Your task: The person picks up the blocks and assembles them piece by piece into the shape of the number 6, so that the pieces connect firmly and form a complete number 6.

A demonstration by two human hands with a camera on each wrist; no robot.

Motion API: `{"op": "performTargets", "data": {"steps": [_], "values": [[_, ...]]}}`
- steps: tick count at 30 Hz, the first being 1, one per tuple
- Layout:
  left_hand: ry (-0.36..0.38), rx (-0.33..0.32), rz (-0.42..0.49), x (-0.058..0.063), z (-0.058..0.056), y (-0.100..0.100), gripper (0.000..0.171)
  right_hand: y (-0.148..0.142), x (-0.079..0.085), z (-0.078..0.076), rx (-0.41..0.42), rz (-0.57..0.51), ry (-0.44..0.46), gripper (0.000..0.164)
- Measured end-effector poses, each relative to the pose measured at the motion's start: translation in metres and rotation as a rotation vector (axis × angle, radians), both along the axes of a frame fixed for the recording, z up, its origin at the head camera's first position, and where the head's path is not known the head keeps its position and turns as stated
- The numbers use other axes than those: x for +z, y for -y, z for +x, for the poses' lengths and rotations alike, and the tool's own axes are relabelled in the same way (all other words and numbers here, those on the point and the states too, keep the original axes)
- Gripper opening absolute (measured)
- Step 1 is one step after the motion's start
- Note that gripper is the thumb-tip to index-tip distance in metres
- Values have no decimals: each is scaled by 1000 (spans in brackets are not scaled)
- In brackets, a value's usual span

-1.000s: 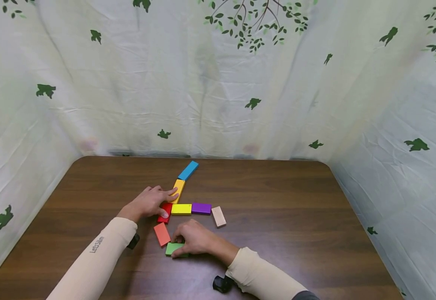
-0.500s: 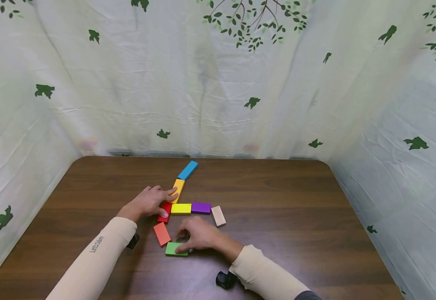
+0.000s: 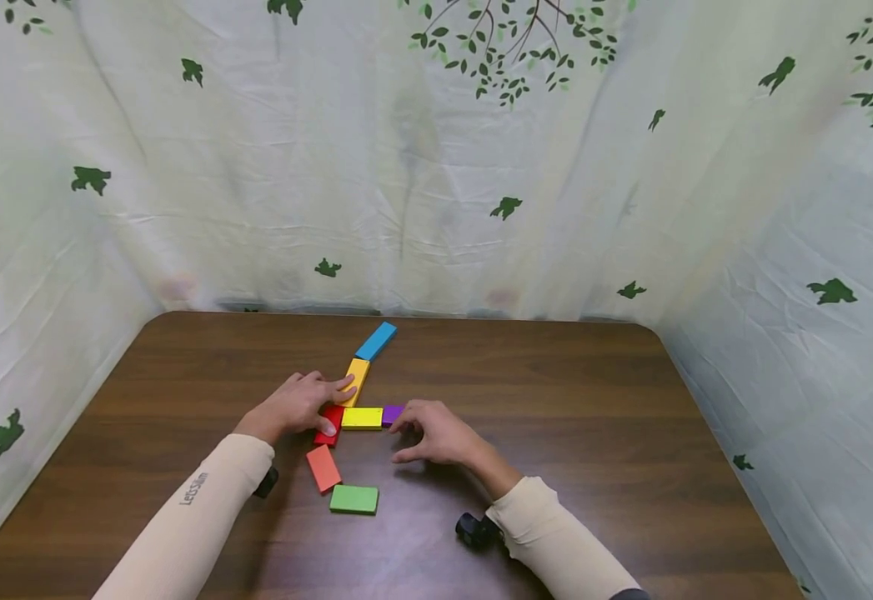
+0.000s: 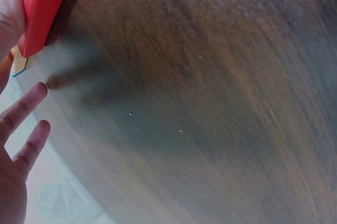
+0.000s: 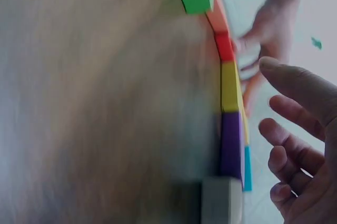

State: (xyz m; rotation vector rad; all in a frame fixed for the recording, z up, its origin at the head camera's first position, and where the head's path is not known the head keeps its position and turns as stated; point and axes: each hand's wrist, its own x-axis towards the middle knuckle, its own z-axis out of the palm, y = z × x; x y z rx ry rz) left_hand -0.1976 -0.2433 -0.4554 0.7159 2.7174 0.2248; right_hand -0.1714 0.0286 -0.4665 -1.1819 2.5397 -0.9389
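Note:
My left hand (image 3: 297,408) rests over the upper left of the blocks, its thumb on the red block (image 3: 328,427) and its forward fingers on the amber block (image 3: 358,379). In the left wrist view the thumb lies against the red block (image 4: 43,3), with two fingers extended. Holding nothing, my right hand (image 3: 439,433) hovers near the purple block (image 3: 392,416) with thumb and fingers apart. From the head it hides the plain wooden block (image 5: 221,201), which the right wrist view shows beyond the purple one. A green block (image 3: 354,499) lies nearest me, beside the salmon block (image 3: 323,468).
The yellow block (image 3: 362,418) lies between the red and purple ones. A blue block (image 3: 376,340) continues past the amber one toward the far edge. All rest on a brown wooden table (image 3: 594,417), with a leaf-print curtain (image 3: 436,167) around it.
My right hand has let go of the green block and moved up and right, over toward the purple and wooden blocks. The left hand stays where it was.

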Motion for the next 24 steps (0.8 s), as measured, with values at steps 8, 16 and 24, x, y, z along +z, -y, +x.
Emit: {"op": "performTargets", "data": {"steps": [8, 16, 24], "values": [[3, 4, 6, -1, 1, 1, 75, -30, -4, -12, -74, -7, 9, 40], [3, 23, 10, -1, 1, 1, 76, -51, -14, -19, -62, -42, 46, 53], [-11, 7, 5, -2, 2, 1, 74, -60, -23, -23, -45, -53, 119, 59]]}}
